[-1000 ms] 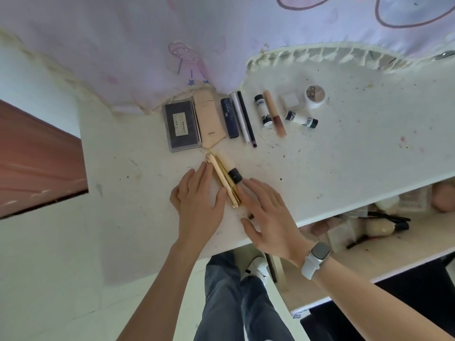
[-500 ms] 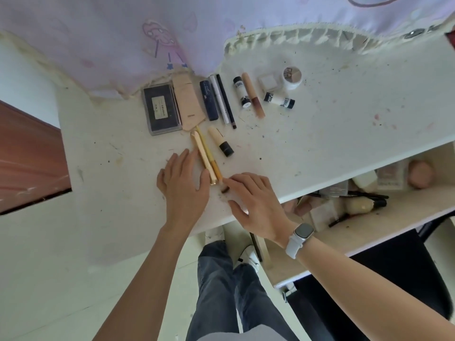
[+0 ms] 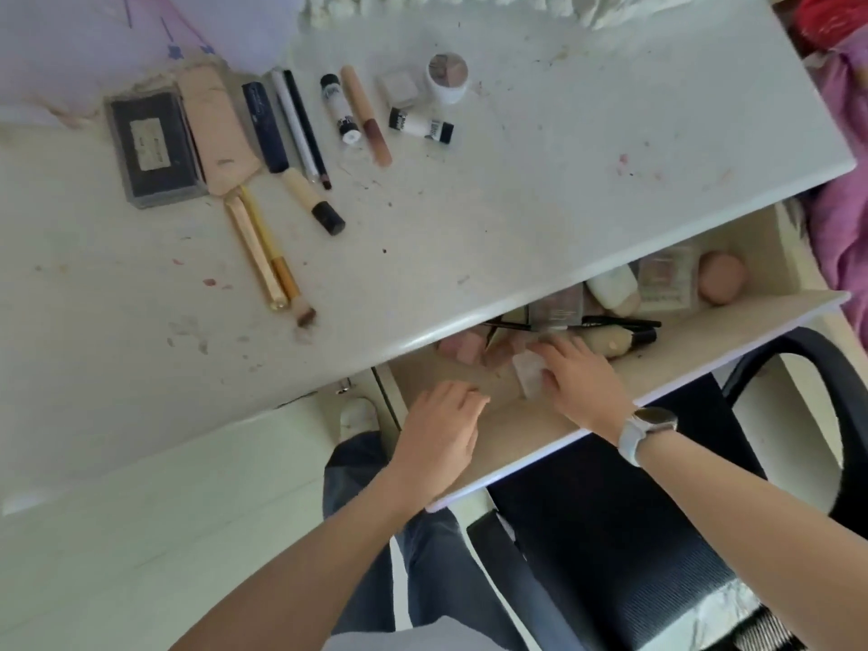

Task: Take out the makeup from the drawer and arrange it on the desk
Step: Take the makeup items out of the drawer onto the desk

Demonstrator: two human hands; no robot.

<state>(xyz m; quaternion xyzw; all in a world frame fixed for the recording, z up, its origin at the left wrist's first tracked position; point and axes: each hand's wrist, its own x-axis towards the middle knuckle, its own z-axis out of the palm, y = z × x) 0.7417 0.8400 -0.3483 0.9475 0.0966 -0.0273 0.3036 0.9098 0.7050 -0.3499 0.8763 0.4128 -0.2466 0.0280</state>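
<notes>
The open drawer (image 3: pixel 732 340) under the white desk (image 3: pixel 516 204) holds several makeup items, among them a pink sponge (image 3: pixel 721 278), a cream bottle (image 3: pixel 613 285) and a beige tube with a black cap (image 3: pixel 615 341). My right hand (image 3: pixel 580 382) is inside the drawer with its fingers on a small clear case (image 3: pixel 528 375). My left hand (image 3: pixel 437 439) hovers over the drawer's left end, fingers loose, holding nothing. On the desk lie a dark palette (image 3: pixel 152 148), a gold brush (image 3: pixel 277 260), pencils (image 3: pixel 300 124) and tubes in a row.
A black chair (image 3: pixel 634 533) stands below the drawer, by my legs in jeans. Lilac fabric (image 3: pixel 117 35) hangs over the desk's far left. A white jar (image 3: pixel 447 77) sits at the back. Pink cloth (image 3: pixel 840 218) lies beyond the desk's right end.
Both hands have left the gold brush on the desk and moved down right into the open drawer. The view has swung right toward the drawer.
</notes>
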